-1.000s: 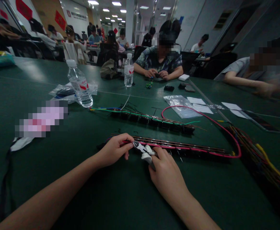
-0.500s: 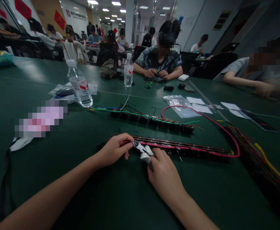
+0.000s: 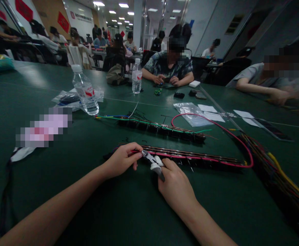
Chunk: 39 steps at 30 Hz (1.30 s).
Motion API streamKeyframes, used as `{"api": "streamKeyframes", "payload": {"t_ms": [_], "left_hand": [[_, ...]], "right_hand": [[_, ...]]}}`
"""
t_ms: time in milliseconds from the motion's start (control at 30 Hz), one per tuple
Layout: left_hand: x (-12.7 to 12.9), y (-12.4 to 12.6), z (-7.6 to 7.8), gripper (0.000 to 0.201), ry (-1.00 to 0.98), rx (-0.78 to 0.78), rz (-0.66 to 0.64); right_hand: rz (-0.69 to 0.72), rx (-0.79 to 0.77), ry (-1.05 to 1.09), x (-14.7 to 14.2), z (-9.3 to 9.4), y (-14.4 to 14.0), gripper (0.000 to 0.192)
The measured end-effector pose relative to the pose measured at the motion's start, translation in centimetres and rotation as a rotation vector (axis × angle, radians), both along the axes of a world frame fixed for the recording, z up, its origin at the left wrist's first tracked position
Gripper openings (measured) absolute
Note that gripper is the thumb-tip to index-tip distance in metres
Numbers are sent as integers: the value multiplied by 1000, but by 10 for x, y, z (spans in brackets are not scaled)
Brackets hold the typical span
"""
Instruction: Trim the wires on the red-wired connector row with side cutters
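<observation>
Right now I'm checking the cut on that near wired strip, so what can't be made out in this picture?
Head view only:
- Cutter tip: hidden behind the left hand, so where it meets the red wire is unseen.
- Cutter handles: buried in the right hand.
- Near strip: its left end is covered by the left hand; terminals too small and dark.
- Wire bundle: cut off by the right edge.

Both forearms are bare, with no sleeve showing up to the lower edge of the view; the left hand (image 3: 122, 160) wears no glove, ring or watch; the right hand (image 3: 176, 186) is likewise bare, wrist unadorned.
</observation>
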<state>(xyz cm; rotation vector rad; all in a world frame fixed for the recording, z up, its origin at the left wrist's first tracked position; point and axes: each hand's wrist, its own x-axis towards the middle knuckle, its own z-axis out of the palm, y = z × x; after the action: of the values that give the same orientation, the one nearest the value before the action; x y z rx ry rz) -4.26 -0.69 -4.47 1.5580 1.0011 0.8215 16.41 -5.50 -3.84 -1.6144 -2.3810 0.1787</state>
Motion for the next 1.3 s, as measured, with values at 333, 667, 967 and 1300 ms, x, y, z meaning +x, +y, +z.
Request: {"api": "streamKeyframes", "payload": {"t_ms": [333,667,967,1300], "left_hand": [[0,0,0,9,0,1,1],[-1,-1,1,11,-28,-6,-17],[1,-1,2,11,-5,-14,12],[0,0,1,11,-22,-9,0]], "right_hand": [[-4,7,34,1,-2,0,16],[39,136,69,3,-5,2,17],[37,152,19,2,-5,0,22],[40,101,12,2,-2,0,20]]}}
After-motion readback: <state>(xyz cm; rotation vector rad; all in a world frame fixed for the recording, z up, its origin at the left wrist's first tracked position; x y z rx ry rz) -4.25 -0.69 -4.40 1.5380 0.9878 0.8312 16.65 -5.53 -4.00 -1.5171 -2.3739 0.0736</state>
